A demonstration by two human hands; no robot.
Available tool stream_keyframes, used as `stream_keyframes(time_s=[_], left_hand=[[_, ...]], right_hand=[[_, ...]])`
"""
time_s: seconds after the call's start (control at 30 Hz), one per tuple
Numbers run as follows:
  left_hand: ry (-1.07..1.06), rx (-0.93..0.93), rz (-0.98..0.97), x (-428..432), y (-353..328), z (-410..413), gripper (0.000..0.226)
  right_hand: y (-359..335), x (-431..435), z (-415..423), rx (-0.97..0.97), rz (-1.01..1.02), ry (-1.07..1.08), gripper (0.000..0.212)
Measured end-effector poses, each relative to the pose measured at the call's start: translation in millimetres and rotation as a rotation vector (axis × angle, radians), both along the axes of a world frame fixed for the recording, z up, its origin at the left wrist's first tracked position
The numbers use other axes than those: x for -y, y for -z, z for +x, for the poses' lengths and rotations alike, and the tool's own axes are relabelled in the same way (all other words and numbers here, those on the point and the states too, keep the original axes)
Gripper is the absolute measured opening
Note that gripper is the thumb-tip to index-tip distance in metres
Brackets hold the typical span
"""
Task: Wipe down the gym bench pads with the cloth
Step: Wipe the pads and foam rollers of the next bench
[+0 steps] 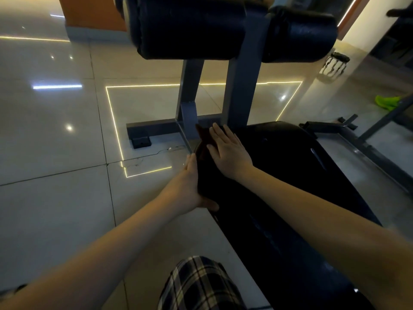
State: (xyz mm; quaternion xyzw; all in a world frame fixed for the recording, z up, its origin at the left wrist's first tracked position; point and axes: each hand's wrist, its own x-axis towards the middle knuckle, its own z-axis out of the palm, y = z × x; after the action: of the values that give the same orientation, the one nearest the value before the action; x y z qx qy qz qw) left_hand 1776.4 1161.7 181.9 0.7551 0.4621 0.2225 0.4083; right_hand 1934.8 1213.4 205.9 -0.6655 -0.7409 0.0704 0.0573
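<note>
A long black bench pad runs from the lower right toward the middle. Over its far left corner lies a dark brown cloth. My right hand rests flat on the cloth, fingers spread and pointing away from me. My left hand grips the pad's left edge, thumb under the rim, touching the hanging part of the cloth. Above, two black roller pads sit on a grey steel frame.
Glossy beige floor tiles with bright light reflections lie to the left. A grey frame foot stands on the floor ahead. Another machine's frame, a green item and a small stool are at right. My checked shorts show below.
</note>
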Motion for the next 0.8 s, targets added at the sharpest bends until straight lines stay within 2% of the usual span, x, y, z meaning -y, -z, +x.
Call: stream_keyframes(time_s=[0.2,0.3,0.4,0.53,0.63,0.8], left_hand=[[-0.001,0.008,0.046,3.5,1.0,-2.3,0.122],[0.015,-0.039,0.044,0.9,0.8,-2.7,0.128],[0.035,-0.102,0.038,-2.8,0.8,-2.1,0.137],[0.026,-0.088,0.026,-4.8,1.7,0.1,0.141],[0.005,-0.077,0.025,-5.4,3.3,1.7,0.136],[0.003,-0.093,0.014,-3.6,-1.0,1.4,0.138]], right_hand=[[9.0,134.9,23.4,0.066,-0.049,-0.086,0.060],[20.6,186.1,44.8,0.050,0.040,-0.113,0.061],[25.1,199.0,50.3,0.043,0.035,-0.077,0.059],[16.6,162.3,31.4,-0.014,-0.005,0.014,0.069],[11.9,104.5,15.2,0.051,0.020,0.060,0.059],[7.1,0.7,11.1,-0.006,0.039,0.054,0.056]])
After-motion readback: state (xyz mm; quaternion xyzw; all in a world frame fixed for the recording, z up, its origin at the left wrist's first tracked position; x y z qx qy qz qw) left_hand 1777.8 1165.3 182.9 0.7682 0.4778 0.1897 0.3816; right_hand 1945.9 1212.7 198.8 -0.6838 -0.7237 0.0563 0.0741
